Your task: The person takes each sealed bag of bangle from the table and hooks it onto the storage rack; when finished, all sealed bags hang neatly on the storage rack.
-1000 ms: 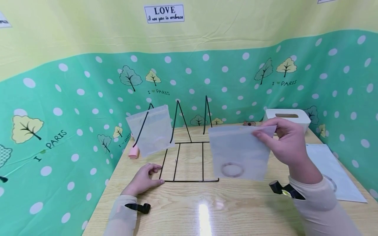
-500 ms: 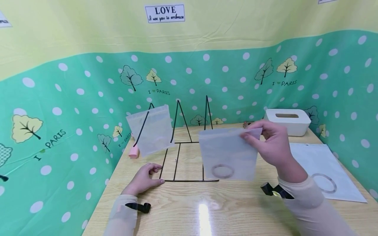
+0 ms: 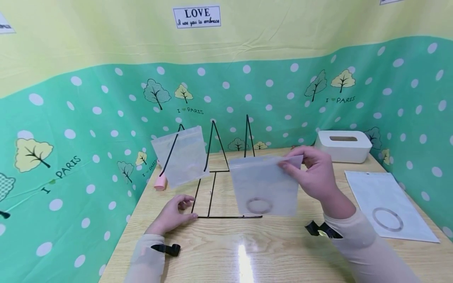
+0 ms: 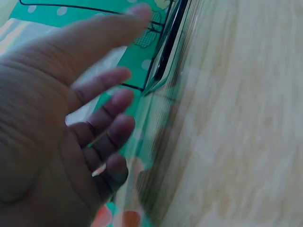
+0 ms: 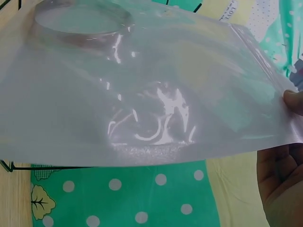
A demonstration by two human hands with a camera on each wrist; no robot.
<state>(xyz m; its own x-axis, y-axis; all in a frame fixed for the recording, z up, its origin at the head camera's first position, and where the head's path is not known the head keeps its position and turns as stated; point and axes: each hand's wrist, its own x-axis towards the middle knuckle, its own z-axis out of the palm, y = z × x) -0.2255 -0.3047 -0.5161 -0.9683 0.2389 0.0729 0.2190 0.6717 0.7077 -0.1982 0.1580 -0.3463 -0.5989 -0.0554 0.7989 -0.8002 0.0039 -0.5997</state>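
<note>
My right hand [image 3: 313, 171] pinches the top right corner of a translucent zip bag [image 3: 265, 181] between thumb and fingers. A ring-shaped object [image 3: 259, 205] shows through the bag's lower part. The bag hangs over the right part of a black wire rack [image 3: 211, 192] and hides some of its bars. My left hand [image 3: 173, 214] holds the rack's front left corner, thumb at the corner and bent fingers at the side bar. Another zip bag [image 3: 187, 157] leans tilted among the rack's left uprights. In the right wrist view the held bag [image 5: 156, 90] fills most of the picture.
On the right of the wooden table [image 3: 279, 251] lies a larger white bag [image 3: 375, 188] with a ring [image 3: 387, 219] showing in it. A white tissue box [image 3: 343, 147] stands at the back right. A pink cylinder [image 3: 160, 182] lies behind the left hand. Patterned cloth [image 3: 269, 90] encloses the table.
My right hand has carried the zip bag leftward, from beside the rack to over its right part. The white bag with the ring has come fully into view. The left hand stays at the rack.
</note>
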